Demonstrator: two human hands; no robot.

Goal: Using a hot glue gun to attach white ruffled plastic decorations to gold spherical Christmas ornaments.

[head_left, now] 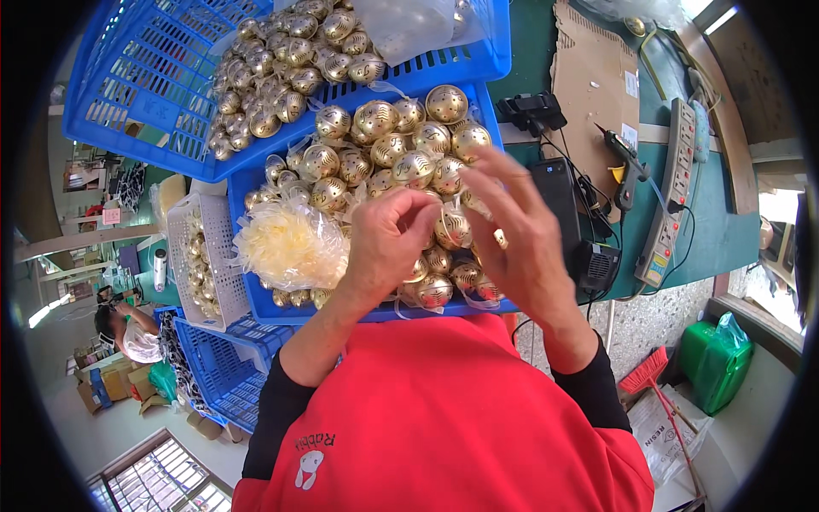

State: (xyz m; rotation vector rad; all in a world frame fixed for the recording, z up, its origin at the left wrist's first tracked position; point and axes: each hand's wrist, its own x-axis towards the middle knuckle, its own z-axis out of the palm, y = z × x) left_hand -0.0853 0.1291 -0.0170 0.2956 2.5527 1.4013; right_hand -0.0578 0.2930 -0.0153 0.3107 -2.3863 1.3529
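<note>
Heaped in a blue crate (273, 315) at the centre of the frame, gold balls (375, 119), many in clear wrap. Above the heap's lower middle, the left hand (382, 243), thumb and forefinger drawn together; impossible to tell whether with anything pinched between. Just to the right, the right hand (522, 243), blurred, fingers spread. Beside the left wrist, a cream bundle (286, 243) in plastic. More balls in a second crate (141, 141), upper left, and in a white basket (223, 256), centre left. At upper right, on a green table (717, 230), cardboard (589, 77), a glue gun (627, 171) and a power strip (670, 196). Lower right, a red broom (644, 369) near a green bin (712, 367).
</note>
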